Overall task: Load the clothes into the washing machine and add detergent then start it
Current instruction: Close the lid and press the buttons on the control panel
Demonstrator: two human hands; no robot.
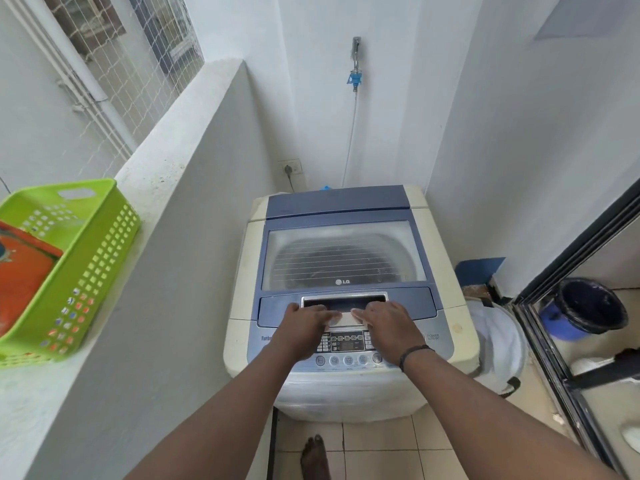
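Note:
A cream and blue top-loading washing machine point(346, 209) stands in a narrow alcove with its clear-windowed lid point(343, 254) closed. My left hand point(304, 323) and my right hand point(384, 323) both rest at the front lip of the lid, fingers reaching to the recessed lid handle point(344, 301). How the fingertips lie in the recess is hard to tell. Below the hands sits the control panel point(346, 344) with its row of round buttons. An orange detergent pack point(24, 271) lies inside a green basket point(97, 251) on the left ledge. A white laundry bag point(498, 337) sits on the floor to the machine's right.
A low white wall point(180, 188) runs along the left, close to the machine. A tap with a hose point(355, 74) and a socket point(291, 167) are on the back wall. A blue bin with a black liner point(585, 310) stands at the right. My bare foot point(315, 455) is on the tiled floor.

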